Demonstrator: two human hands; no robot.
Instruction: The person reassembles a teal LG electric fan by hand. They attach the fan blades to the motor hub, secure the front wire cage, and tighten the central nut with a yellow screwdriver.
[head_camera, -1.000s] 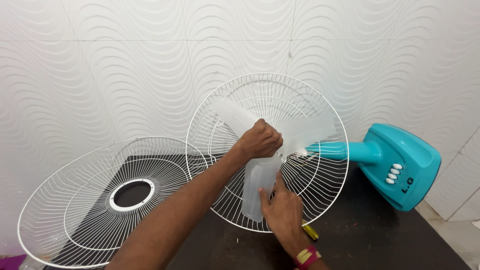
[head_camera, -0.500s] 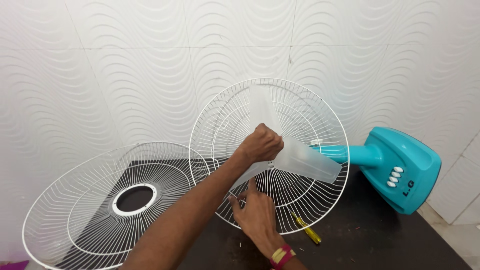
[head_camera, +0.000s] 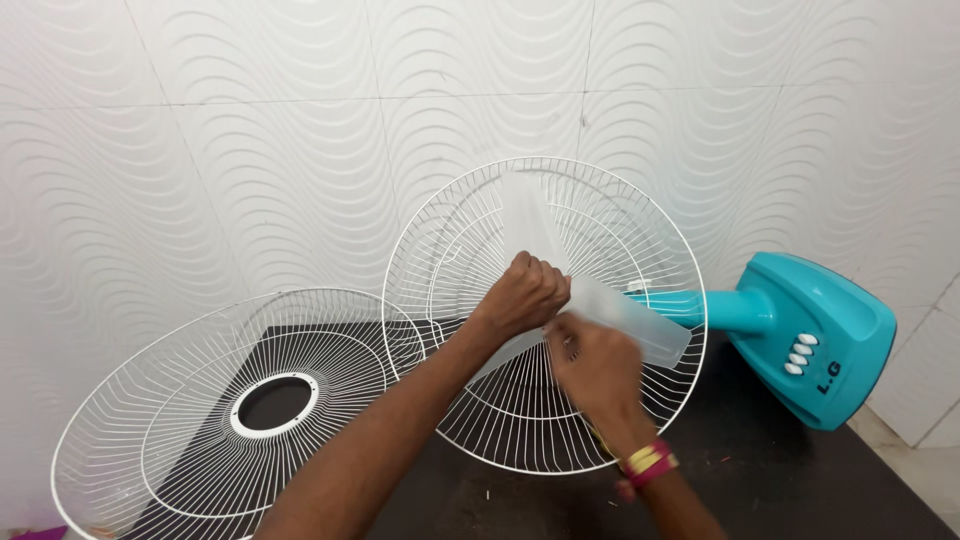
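- Left hand (head_camera: 527, 292): fingers clenched round the hub of the fan blade (head_camera: 610, 310), at the centre of the upright guard; forearm comes in from bottom-left of view.
- Right hand (head_camera: 588, 362): just below and right of the left hand, blurred. Fingers up against the blade near the hub; can't tell if they're grasping it or only touching. Red-and-yellow thread band on the wrist.
- Fan blade: see-through plastic, sits in front of the rear guard (head_camera: 545, 315). One wing points up, one out to the right toward the neck, a third goes down-left behind the left forearm, mostly hidden.
- Rear guard: white wire, round, standing on edge on the bench (head_camera: 780, 470), bottom rim touching the top.
- Fan body (head_camera: 810, 340): teal, lying on its side to the right, neck pointing left into the guard centre. White buttons on the base face.
- Front guard (head_camera: 215, 420): 2nd white wire guard, tilted, lying left of the upright one w/ open centre ring. Its right edge overlaps or touches the upright guard's left rim; can't tell which.
- Bench: dark top, small specks of debris.
- Wall (head_camera: 250, 150): white tiles w/ wavy relief behind everything.
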